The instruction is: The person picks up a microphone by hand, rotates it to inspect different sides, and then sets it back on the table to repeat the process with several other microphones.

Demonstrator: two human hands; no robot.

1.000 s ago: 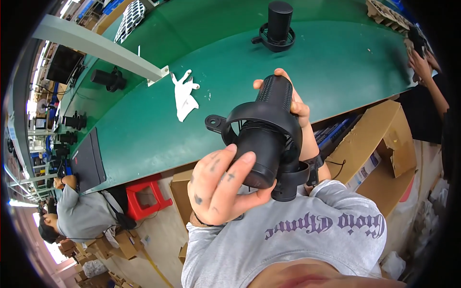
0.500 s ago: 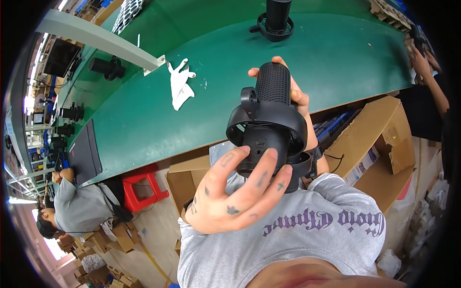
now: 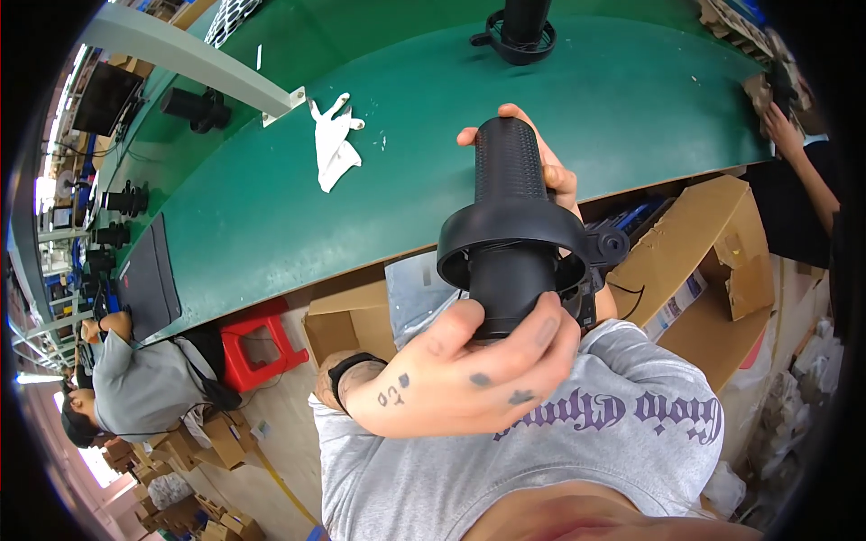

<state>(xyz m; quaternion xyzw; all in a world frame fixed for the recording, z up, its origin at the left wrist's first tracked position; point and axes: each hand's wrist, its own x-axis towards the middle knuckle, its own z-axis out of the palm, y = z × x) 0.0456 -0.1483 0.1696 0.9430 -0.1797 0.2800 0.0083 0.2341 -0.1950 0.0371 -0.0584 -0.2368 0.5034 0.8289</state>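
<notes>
A black desk microphone (image 3: 512, 279) with a mesh upper part and a shock-mount ring (image 3: 514, 225) is held upright and slightly tilted in front of my chest. My left hand (image 3: 469, 370) has its fingers closed round the lower end of the body. Behind the mesh part, my right hand (image 3: 561, 185) grips it, with fingertips showing on both sides and the palm hidden. A round pivot joint (image 3: 609, 243) sticks out at the ring's right side.
On the green bench (image 3: 271, 234) lie a white glove (image 3: 334, 149) and another black microphone (image 3: 525, 32) at the far side. An open cardboard box (image 3: 686, 243) stands below the edge at right, a red stool (image 3: 257, 347) at left. Co-workers sit at both sides.
The microphone has been turned about its long axis: the ports on its body no longer show, and the pivot joint now sits at the right. My left fingers have shifted round its lower end.
</notes>
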